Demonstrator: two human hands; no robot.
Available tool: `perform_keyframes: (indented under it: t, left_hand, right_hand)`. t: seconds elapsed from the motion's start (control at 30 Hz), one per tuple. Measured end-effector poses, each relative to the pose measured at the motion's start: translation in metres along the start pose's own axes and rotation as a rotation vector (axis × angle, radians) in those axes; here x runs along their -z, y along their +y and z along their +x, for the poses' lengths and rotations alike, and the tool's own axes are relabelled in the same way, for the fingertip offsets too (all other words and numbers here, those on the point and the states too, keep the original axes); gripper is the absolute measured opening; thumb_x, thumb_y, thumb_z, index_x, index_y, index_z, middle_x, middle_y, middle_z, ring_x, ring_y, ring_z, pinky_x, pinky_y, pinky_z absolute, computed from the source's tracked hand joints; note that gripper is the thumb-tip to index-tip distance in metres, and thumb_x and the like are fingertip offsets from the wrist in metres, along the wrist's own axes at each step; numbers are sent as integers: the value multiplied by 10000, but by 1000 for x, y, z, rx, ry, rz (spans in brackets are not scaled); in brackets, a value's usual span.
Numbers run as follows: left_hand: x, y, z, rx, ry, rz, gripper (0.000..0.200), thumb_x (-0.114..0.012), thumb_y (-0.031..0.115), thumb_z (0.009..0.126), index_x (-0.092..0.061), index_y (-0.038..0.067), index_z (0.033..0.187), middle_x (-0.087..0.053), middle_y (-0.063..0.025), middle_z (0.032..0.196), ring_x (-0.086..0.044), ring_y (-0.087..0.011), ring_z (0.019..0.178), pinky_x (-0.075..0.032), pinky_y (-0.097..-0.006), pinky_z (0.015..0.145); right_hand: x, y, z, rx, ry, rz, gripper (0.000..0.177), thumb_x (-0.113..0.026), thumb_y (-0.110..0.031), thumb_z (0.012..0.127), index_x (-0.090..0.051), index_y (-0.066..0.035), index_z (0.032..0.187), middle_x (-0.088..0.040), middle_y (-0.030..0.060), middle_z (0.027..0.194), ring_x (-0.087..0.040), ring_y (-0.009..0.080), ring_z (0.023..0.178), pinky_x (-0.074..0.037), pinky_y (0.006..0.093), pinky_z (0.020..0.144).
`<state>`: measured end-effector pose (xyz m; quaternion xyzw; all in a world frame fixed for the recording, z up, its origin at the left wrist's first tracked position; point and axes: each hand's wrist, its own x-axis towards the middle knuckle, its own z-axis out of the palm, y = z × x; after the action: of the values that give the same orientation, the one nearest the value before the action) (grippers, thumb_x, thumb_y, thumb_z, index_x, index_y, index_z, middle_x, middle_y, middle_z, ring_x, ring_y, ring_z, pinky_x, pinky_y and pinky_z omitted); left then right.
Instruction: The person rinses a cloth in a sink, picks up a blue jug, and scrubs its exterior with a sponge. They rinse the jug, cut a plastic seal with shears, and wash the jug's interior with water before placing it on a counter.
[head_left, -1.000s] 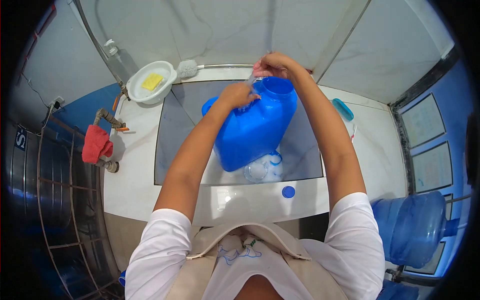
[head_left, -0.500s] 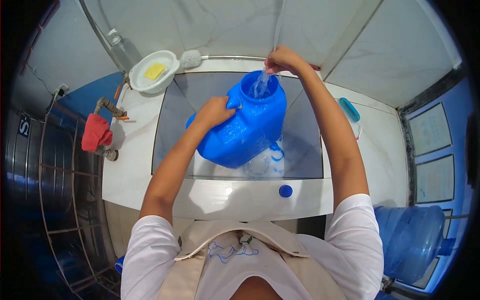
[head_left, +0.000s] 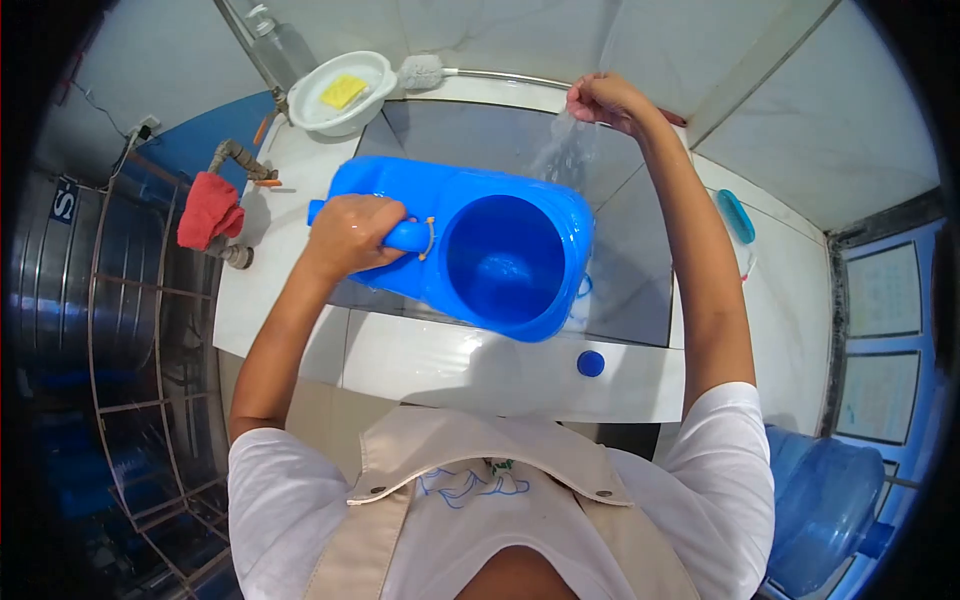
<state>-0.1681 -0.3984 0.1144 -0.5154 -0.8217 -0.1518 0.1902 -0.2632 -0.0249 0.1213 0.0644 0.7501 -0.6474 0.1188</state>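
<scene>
My left hand (head_left: 358, 235) is wrapped round the handle of a large blue plastic jug (head_left: 400, 180). The jug lies tilted over the sink (head_left: 635, 290), and its wide round mouth faces up toward me, with a shiny wet patch inside. Beyond the jug, at the back edge of the sink, my right hand (head_left: 605, 98) has its fingers closed. A clear, glistening spray of water (head_left: 568, 148) fans down from these fingers behind the jug. What the fingers hold is too faint to make out.
On the front ledge lies a blue cap (head_left: 591, 363). A white basin (head_left: 378, 75) with a yellow sponge (head_left: 343, 91), a pump bottle (head_left: 282, 48) and a white-headed brush (head_left: 421, 72) are at the back left. A red cloth (head_left: 210, 210) hangs on the left pipe; a teal brush (head_left: 735, 216) lies right.
The jug has swung round, its mouth moving from the back toward me. My left hand has moved left with it. My right hand has shifted slightly right, and its water now falls outside the mouth.
</scene>
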Motion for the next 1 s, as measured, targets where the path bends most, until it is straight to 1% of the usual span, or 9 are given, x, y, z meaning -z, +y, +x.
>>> perform_keyframes:
  t: [0.17,0.43,0.5,0.6,0.67,0.73,0.8,0.83,1.0]
  left_hand:
    - [44,3,0,-72,141,112,200,-682,144,641,-494,81,663,-530,-67,582,-555,-231,521,-425,-332,475]
    - [55,-9,9,88,222,164,193,-681,140,637,-510,77,702,-545,-80,606,-559,-254,535,-436,-343,487]
    - [36,2,21,220,161,65,198,-674,194,651,-535,76,729,-566,-115,617,-571,-307,572,-445,-389,516]
    - [-22,12,42,693,-44,-160,262,-634,286,669,-603,91,841,-602,-192,714,-572,-392,691,-440,-480,604]
    - [-66,14,53,739,-41,-287,319,-626,269,672,-610,54,907,-604,-223,767,-576,-396,737,-447,-473,659]
    - [-106,8,62,741,-39,-345,348,-627,263,674,-607,28,930,-607,-234,795,-583,-394,766,-453,-464,687]
    - [-133,7,70,918,-105,-484,424,-638,255,677,-582,-33,983,-606,-255,885,-588,-384,862,-453,-440,762]
    - [-142,6,73,930,-141,-536,490,-644,252,681,-548,-83,1026,-586,-278,973,-577,-385,928,-446,-428,809]
    - [-180,11,96,1049,-72,-669,496,-637,275,718,-530,-111,1010,-565,-306,994,-570,-403,931,-444,-435,813]
  right_hand:
    - [-3,1,1,-4,-9,-26,142,-465,-58,823,-570,14,761,-578,70,731,-582,125,614,-531,217,592]
    - [-1,-6,-2,35,18,68,164,-430,-40,825,-568,25,765,-576,79,744,-578,133,608,-529,218,584]
    - [3,-5,2,43,20,58,166,-424,-35,823,-568,29,770,-574,81,745,-580,135,610,-532,221,592]
    - [1,-9,5,54,32,60,161,-428,-17,814,-575,46,795,-587,112,765,-604,156,644,-541,241,624]
    - [-9,-17,-7,10,54,157,157,-439,0,806,-581,65,819,-604,147,802,-622,185,689,-546,260,638]
    - [-4,-17,-2,-37,47,95,137,-477,-29,814,-580,46,863,-611,141,827,-627,204,736,-544,281,705]
    - [1,-11,1,-91,85,158,140,-487,-48,823,-574,54,869,-611,133,825,-625,207,740,-544,306,720]
    - [3,-8,1,-130,69,128,143,-488,-49,827,-567,59,877,-611,134,824,-626,209,739,-546,308,714]
    - [-3,8,2,-150,104,64,149,-459,-30,841,-539,76,907,-609,166,843,-627,218,731,-556,297,668]
